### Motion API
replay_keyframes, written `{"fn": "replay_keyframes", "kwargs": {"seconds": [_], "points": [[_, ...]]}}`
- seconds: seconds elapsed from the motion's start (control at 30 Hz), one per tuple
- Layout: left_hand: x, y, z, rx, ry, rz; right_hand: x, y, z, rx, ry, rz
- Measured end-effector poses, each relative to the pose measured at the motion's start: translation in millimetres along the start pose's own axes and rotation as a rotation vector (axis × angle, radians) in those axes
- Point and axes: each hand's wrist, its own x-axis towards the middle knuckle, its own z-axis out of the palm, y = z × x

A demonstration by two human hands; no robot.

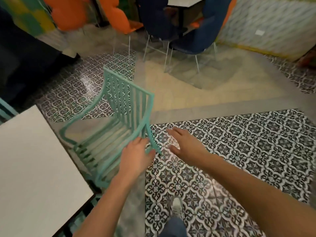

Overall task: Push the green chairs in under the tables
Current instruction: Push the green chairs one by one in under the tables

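Beside the white table (34, 159), the green chair (109, 127) stands on patterned floor (239, 151), seat toward the table, with the left hand (136, 154) spread at its near armrest and the right hand (184, 142) spread just beside it, holding nothing.

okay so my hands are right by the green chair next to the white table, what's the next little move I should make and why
Probably take hold of the green chair by its near armrest with your left hand, which is already at it. The chair stands out from the white table, and your right hand hovers open over the floor, gripping nothing.
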Motion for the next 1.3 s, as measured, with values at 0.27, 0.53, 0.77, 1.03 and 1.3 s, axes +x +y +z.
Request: {"fn": "replay_keyframes", "kwargs": {"seconds": [0.27,0.53,0.77,1.03,1.3], "points": [[194.8,20.4,-27.0,0.081,0.041,0.030,155.2,70.5,-74.7,-0.043,0.002,-0.039],[357.8,23.7,-1.2,0.085,0.143,-0.259,340.1,168.1,-107.1,-0.036,-0.061,-0.251],[424.7,13.9,2.9,0.081,0.111,-0.606,484.3,180.7,-135.4,-0.029,-0.134,-0.580],[493.7,-42.0,11.8,0.073,0.127,-0.906,633.1,124.1,-96.5,-0.072,-0.307,-0.957],[530.5,-94.3,-1.7,0.036,0.187,-1.143,745.5,21.0,-52.2,-0.209,-0.398,-1.369]]}}
